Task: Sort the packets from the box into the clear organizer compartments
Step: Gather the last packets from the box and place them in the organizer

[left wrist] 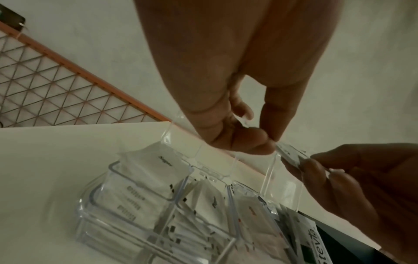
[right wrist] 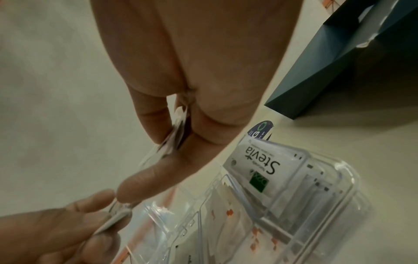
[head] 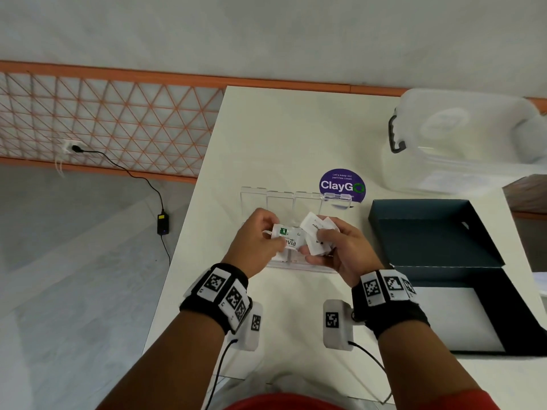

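Both hands hover over the clear organizer [head: 281, 201], whose lids stand open. My left hand [head: 263, 241] pinches a white Stevia packet [head: 286, 238] with a green square. My right hand [head: 340, 247] grips a fanned bunch of white packets [head: 315, 232], and its thumb tip meets the Stevia packet's edge. In the left wrist view the left hand [left wrist: 260, 141] pinches one end of a packet [left wrist: 290, 154] while the right hand's fingers [left wrist: 316, 166] touch the other. The right hand [right wrist: 172, 139] clamps thin packets [right wrist: 178, 125]. The organizer [right wrist: 334, 180] compartments hold sorted packets, one a Stevia packet [right wrist: 260, 167].
A dark open box [head: 438, 232] sits to the right on the white table [head: 284, 128], its lid [head: 461, 309] folded toward me. A translucent lidded tub [head: 461, 137] stands at the back right. A purple ClayGo sticker [head: 342, 184] lies behind the organizer. The table's left edge is near.
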### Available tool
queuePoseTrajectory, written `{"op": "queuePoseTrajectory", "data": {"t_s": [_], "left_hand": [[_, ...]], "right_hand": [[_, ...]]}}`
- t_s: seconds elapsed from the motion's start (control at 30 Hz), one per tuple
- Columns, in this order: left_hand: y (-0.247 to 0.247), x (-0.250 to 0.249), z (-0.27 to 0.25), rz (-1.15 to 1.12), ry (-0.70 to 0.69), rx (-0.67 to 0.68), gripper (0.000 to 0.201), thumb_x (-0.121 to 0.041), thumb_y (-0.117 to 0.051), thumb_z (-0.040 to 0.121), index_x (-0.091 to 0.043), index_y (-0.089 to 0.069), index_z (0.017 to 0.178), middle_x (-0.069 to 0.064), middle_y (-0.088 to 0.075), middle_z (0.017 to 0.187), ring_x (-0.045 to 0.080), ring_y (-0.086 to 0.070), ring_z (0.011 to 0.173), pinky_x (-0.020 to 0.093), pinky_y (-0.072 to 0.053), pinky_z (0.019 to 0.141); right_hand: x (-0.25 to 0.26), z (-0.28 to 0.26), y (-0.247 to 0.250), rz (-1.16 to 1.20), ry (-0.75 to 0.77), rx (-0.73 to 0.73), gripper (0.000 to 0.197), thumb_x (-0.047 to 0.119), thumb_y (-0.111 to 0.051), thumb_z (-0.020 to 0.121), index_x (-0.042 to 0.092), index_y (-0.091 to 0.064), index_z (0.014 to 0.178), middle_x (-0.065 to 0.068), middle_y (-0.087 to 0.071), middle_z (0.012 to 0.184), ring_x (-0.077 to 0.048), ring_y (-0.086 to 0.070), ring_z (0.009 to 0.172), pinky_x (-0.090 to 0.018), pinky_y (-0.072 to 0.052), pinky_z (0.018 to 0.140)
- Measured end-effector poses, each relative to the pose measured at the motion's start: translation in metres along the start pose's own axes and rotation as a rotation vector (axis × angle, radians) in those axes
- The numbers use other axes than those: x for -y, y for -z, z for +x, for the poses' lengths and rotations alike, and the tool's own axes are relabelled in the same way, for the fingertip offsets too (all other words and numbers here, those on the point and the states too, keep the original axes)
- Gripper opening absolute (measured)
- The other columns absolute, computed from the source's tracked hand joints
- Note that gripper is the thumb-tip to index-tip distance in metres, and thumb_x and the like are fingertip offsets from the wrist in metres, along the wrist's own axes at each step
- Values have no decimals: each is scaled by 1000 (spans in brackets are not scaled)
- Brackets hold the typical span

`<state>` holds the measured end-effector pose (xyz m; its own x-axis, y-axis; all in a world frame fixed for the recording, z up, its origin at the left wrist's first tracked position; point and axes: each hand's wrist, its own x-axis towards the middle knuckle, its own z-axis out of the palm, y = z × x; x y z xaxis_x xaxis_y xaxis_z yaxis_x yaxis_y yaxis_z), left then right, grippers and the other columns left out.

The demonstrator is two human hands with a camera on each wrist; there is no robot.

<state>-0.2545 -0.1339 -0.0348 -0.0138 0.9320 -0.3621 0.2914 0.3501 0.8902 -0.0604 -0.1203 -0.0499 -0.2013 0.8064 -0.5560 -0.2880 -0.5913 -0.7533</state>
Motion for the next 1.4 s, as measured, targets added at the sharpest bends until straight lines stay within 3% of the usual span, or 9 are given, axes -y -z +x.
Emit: {"op": "queuePoseTrajectory", "data": {"t_s": [0.1,0.17,0.4,0.53,0.77,0.87,0.97,1.1,1.4], "left_hand": [[-2,-3,-2,-32,-25,41,43,2,-63,79,-36,-60,99,2,-64,99,23,-71,71,33,-58,65],[-5,-4,-3,-49,-29,31,31,2,-61,83,-27,-65,93,4,-63,99,22,-72,67,31,-59,61],[-33,-4,-1,202,-119,-100,15,-8,-68,81,-20,-60,76,-4,-64,71,4,-56,58,15,-47,54],[-51,-8,4,286,-200,-34,14,-7,-68,85,-19,-70,79,-7,-66,84,-1,-54,67,5,-40,65],[-79,-10,11,392,-225,41,26,-15,-65,89,-13,-69,115,4,-61,112,16,-60,89,24,-47,86],[-89,-5,14,684,-258,160,35,-20,-55,94,-13,-60,128,3,-51,125,20,-58,104,31,-47,92],[-95,-2,15,958,-292,168,34,-31,-49,95,-15,-59,125,5,-50,117,23,-54,103,35,-47,86],[-99,-1,21,1058,-354,77,37,-46,-49,95,-18,-62,113,1,-51,112,24,-50,103,36,-41,86],[-100,2,27,1084,-436,154,32,-38,-49,92,-27,-58,121,-10,-56,125,23,-43,110,37,-29,87]], "right_hand": [[2,0,3,31,24,-44,29,-4,-53,92,9,-68,114,-23,-73,99,-40,-72,77,-37,-61,58],[6,-1,8,68,54,-103,30,-4,-53,92,9,-66,115,-21,-74,96,-39,-73,75,-37,-61,56],[14,-16,36,164,137,-229,28,-3,-55,92,9,-65,115,-18,-73,101,-39,-74,83,-37,-60,59],[9,-23,49,177,133,-273,27,-1,-56,93,9,-65,116,-19,-71,108,-37,-74,86,-34,-60,59],[3,-27,59,190,144,-284,25,-1,-54,93,12,-66,111,-15,-76,95,-37,-74,80,-34,-60,57],[5,-27,63,190,145,-296,25,0,-55,93,14,-66,111,-12,-76,96,-38,-74,83,-34,-60,58],[5,-27,68,188,139,-313,26,1,-57,93,15,-67,111,-11,-76,97,-39,-74,84,-34,-60,58],[4,-24,70,179,130,-327,25,1,-56,94,16,-68,110,-13,-75,101,-39,-74,83,-34,-60,58],[7,-16,69,158,126,-301,23,2,-58,93,16,-68,109,-13,-75,100,-38,-75,83,-34,-60,58]]}}
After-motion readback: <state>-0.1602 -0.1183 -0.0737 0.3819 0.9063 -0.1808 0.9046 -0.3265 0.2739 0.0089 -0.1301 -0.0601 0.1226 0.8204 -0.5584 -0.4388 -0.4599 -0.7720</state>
